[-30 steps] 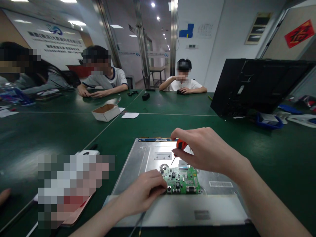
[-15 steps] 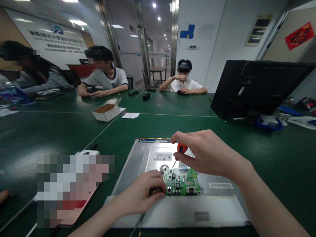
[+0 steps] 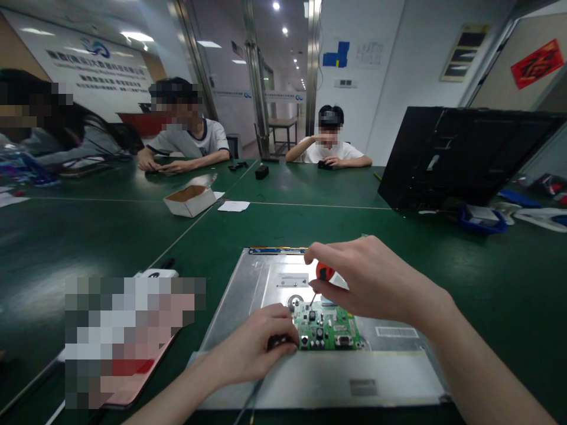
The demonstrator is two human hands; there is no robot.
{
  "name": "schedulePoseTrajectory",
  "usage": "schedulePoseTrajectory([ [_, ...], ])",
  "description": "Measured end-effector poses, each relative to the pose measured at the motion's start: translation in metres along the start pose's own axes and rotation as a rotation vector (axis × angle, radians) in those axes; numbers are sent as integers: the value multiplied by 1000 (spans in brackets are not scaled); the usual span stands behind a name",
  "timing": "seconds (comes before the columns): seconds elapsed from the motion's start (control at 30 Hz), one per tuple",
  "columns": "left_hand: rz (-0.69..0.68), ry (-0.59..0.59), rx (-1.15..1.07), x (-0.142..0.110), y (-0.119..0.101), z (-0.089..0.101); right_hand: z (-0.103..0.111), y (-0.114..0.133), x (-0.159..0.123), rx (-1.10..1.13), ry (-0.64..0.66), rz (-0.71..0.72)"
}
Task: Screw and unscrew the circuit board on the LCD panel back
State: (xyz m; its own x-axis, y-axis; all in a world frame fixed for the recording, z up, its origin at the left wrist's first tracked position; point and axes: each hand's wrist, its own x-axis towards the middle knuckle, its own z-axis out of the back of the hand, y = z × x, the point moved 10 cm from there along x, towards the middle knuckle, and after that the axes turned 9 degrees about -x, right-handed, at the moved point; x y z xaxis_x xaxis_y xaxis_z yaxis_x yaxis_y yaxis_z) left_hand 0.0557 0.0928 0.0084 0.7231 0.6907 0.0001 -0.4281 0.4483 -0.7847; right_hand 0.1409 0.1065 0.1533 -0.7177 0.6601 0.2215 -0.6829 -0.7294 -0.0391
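Observation:
A screwdriver with an orange-red and black handle [image 3: 325, 271] is gripped between the thumb and fingers of my right hand [image 3: 370, 274]. Its thin shaft slants down to the upper left part of a green circuit board [image 3: 330, 327]; whether the tip touches is too small to tell. The board rests on the metal back of a flat panel [image 3: 319, 378]. At the board's left edge, my left hand [image 3: 261, 339] has its fingers curled in, with something dark beneath them that I cannot make out. A thin cable [image 3: 248, 401] comes out below that hand.
Left of the panel lies a pink, partly blurred flat object [image 3: 133, 383]. Farther off stand an open white box [image 3: 190, 200], a paper [image 3: 234, 206], a small black block [image 3: 262, 172], a black monitor [image 3: 460, 159] and a blue tray [image 3: 482, 221]. Several people sit around the green table [image 3: 283, 227].
My right hand and the screwdriver have dropped slightly, bringing the shaft lower over the board's upper left part. My left hand stays in place.

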Motion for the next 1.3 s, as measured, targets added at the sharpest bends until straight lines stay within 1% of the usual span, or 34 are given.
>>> schedulePoseTrajectory([
  [0.13,-21,-17,17,1,-1,2,3,-1,-1,5,-3,-2],
  [0.27,-24,-17,9,1,-2,1,5,1,-2,58,4,11],
  [0.47,-11,-5,-3,1,-2,2,9,12,-4,134,-17,68],
  [0.77,-9,-17,-21,-2,-2,3,-4,35,0,199,75,172],
  [0.93,2,-17,-47,0,-2,5,-9,39,2,180,89,173],
  [1.1,20,-18,-75,2,-1,5,-13,40,3,162,74,187],
  [1.3,-3,-28,-61,2,-4,6,-15,41,3,146,65,197],
])
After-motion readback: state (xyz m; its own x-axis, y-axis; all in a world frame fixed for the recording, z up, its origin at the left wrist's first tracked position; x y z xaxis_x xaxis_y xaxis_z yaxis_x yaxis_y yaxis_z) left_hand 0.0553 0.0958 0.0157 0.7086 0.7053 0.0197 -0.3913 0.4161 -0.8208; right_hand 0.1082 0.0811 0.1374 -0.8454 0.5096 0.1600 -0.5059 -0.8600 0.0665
